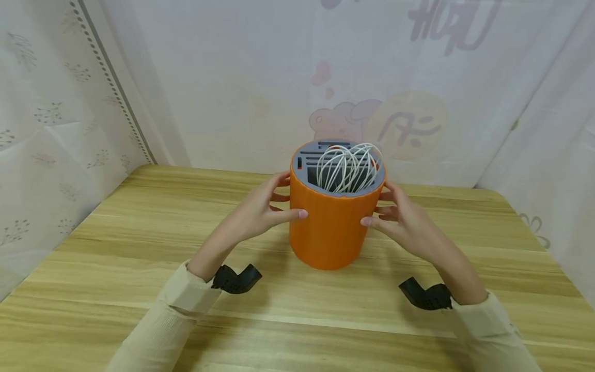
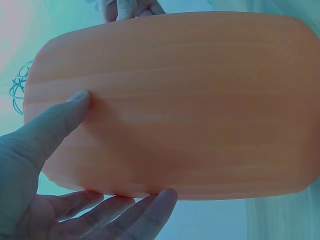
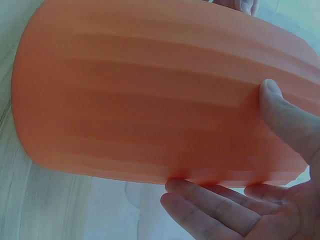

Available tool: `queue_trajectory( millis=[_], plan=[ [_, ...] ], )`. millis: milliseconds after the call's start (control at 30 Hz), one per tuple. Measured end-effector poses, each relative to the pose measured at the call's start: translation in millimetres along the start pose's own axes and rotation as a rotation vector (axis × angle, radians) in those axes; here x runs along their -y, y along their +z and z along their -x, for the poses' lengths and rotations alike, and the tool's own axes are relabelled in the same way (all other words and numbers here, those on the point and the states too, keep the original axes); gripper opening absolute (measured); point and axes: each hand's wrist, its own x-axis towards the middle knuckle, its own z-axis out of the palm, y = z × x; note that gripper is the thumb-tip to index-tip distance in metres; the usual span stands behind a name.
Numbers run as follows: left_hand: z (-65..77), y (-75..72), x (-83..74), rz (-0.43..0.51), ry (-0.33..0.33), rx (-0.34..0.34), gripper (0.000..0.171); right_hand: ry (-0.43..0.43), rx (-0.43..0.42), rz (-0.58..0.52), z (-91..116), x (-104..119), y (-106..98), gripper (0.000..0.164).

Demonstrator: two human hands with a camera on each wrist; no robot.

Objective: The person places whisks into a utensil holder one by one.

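Note:
An orange round knife holder with a grey slotted top stands upright between both hands in the head view. White whisk wires stick up out of its large front opening. My left hand grips the holder's left side, thumb on the front and fingers round towards the back. On the opposite side, my right hand holds it the same way. The ribbed orange wall fills most of the right wrist view, with that hand's thumb and fingertips against it.
The wood-grain table stretches out on both sides of the holder. A pale printed curtain hangs close behind the table's far edge, with more curtain at the left and right. Black curved wrist mounts stick inward from both wrists.

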Motion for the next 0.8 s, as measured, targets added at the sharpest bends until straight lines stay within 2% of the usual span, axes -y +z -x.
queue_trajectory(
  millis=[200,567,800],
  plan=[
    [-5.4,-1.3,0.8,0.002,-0.01,0.009,0.081,-0.026,-0.001,-0.027,-7,-4,0,0.087],
    [-12.1,1.8,2.3,-0.001,-0.006,-0.01,0.083,0.019,-0.03,-0.068,-13,-10,3,0.082],
    [-15.0,2.2,7.9,0.011,-0.031,-0.024,0.082,0.06,-0.072,-0.033,-15,-12,8,0.082]
  ],
)
